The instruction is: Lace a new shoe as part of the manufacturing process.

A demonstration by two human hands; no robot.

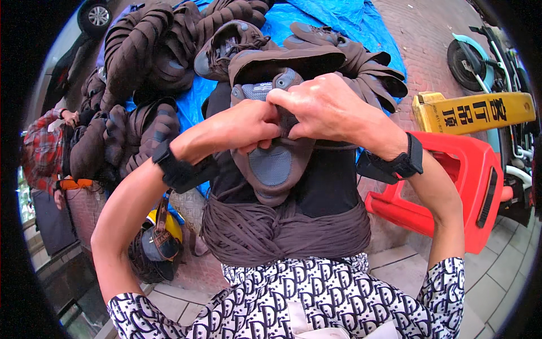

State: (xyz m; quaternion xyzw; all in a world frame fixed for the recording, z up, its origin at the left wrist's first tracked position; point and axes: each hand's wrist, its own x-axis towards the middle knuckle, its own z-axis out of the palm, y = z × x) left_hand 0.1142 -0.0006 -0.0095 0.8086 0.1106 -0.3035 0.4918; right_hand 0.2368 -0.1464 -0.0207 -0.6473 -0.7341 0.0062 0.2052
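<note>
The left hand (254,124) and the right hand (324,104) meet at the centre, over the throat of a brown shoe upper (271,166). The left hand enters from the lower left, back of the hand up, its fingers curled inward. The right hand enters from the opposite side, knuckles raised, its index finger bent and its thumb angled down toward the left fingertips. Both hands are partly closed and in contact with the shoe upper—the overlapping fingers hide the fingertips, so the exact grip cannot be told. Both elbows are bent outward, and each wrist carries a black wristband (166,164).

The shoe upper lies over the black-clad thighs (330,183), its grey toe patch directed toward the person. The hands cover its middle section. A thick bundle of brown laces (282,229) spans the lap between the toe and the patterned shirt (293,282).

Beyond the hands, further brown shoe parts (288,61) crowd the far side, on and around a blue tarp (350,22). A stacked pile (132,51) occupies the far left. A red plastic stool (446,186) stands just beside the right forearm—a yellow board (474,113) and a bicycle (468,62) lie past it. At the left are a dark bag (155,254) and, farther out, a co-worker in a plaid shirt (42,150).
</note>
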